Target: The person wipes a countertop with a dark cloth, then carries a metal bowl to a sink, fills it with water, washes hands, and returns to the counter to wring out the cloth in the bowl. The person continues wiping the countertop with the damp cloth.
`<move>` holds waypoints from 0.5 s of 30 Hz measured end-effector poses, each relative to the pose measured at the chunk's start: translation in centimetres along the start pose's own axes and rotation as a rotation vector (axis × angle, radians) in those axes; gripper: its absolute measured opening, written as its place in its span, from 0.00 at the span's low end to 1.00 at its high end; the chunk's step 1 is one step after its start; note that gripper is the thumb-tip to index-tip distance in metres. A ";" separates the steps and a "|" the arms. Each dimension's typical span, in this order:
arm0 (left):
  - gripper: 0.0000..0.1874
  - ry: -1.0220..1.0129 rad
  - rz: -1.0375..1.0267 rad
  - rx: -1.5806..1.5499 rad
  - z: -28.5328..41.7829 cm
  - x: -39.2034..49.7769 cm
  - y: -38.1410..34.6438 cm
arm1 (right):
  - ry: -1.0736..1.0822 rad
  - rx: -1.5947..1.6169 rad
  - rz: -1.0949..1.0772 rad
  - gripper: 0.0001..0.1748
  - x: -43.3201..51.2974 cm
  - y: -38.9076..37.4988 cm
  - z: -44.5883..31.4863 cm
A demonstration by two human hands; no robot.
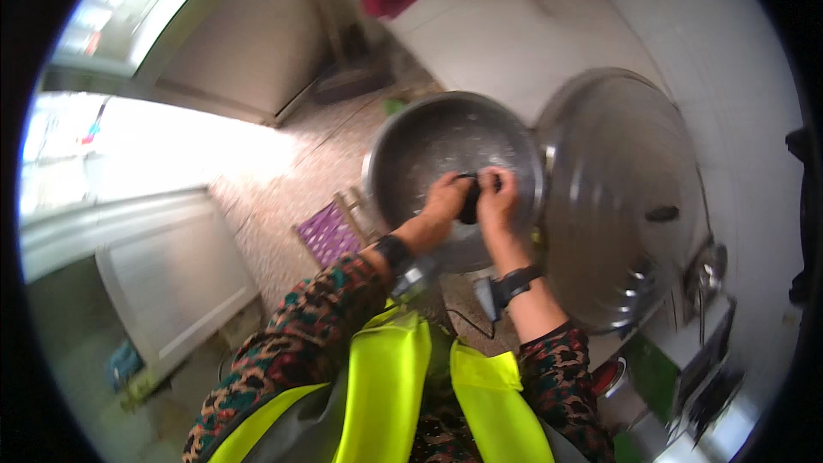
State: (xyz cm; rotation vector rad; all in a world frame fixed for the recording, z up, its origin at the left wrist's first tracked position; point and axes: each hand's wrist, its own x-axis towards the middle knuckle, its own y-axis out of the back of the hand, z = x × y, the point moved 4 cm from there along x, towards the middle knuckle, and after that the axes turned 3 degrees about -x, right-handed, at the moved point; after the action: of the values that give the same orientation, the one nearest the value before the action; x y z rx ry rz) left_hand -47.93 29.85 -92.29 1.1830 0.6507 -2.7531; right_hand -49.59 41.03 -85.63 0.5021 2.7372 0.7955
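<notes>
My left hand (445,203) and my right hand (497,198) are close together over a wide grey metal basin (411,141). Between them they grip a small black item (470,204), perhaps cloth; blur and my fingers hide its exact kind. Whitish specks or droplets show on the basin's inner surface, and I cannot tell how much water is in it. Both wrists wear black straps with a small device, and the sleeves are patterned.
A large round metal lid (611,206) with a dark handle stands by the wall on the right. A small stool with a purple woven seat (329,233) is left of the basin. A white tiled counter (488,45) lies beyond; a pale door (180,276) is at left.
</notes>
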 end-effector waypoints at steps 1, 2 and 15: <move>0.14 -0.019 0.041 0.066 -0.2 0.5 0.9 | 0.163 0.133 0.069 0.11 -1.8 0.1 -1.1; 0.15 0.118 0.033 -0.180 -1.0 0.8 1.6 | 0.304 0.173 0.007 0.09 -3.1 -0.2 -1.9; 0.14 0.158 -0.164 -0.103 1.2 0.9 1.3 | -0.171 0.393 -0.129 0.27 -2.9 -1.2 2.3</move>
State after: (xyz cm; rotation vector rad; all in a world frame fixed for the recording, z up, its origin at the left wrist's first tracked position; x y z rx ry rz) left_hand -49.12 28.30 -92.66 1.3918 0.9347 -2.7348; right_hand -46.46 40.02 -87.75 0.4377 2.7318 0.1705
